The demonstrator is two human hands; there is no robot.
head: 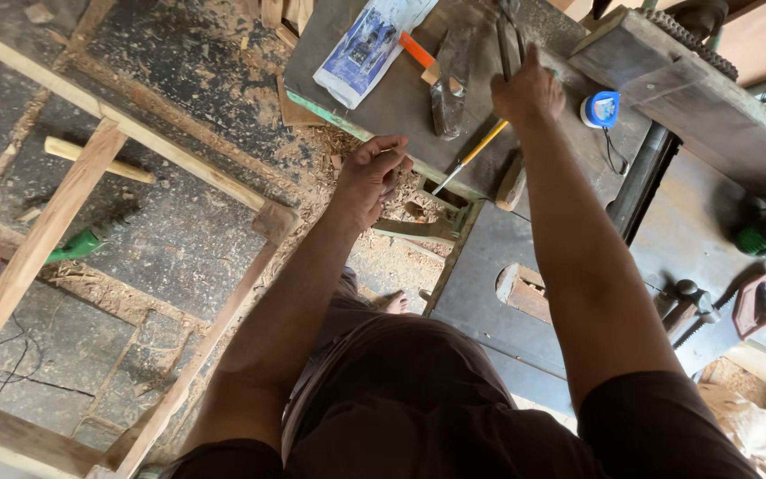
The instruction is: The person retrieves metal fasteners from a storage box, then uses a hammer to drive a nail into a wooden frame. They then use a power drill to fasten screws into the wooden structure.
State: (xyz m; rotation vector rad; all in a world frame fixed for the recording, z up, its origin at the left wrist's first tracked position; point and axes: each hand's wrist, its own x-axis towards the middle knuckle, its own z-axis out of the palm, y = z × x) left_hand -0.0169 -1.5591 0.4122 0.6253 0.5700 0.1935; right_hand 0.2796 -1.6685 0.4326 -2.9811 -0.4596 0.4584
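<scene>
Seen from the head camera, looking down past a dark shirt; both arms stretched forward, hands well apart.

The right hand (527,91) lay on the grey, dusty table (383,106), knuckles up, fingers curled down on something dark and slim at the table's far side; whether it was clamped on it could not be told; the thing itself was mostly hidden by the hand.

The left hand (371,177) hung off the near edge of the table, over the shavings, palm turned up, fingers loosely bent; nothing clearly in it.

Relative to the table: a yellow-handled slim tool (472,155) lay slanting across its near edge, between the two hands; a dark metal hammer head (447,99) rested at its middle, just left of the right hand; a white and blue plastic packet (365,46) lay at its far left; a blue and white tape measure (601,108) sat to the right of the right hand.

Left of the table, on the sawdust-strewn floor, stood a pale wooden frame (73,191); a loose wooden handle (99,160) lay beyond it.
</scene>
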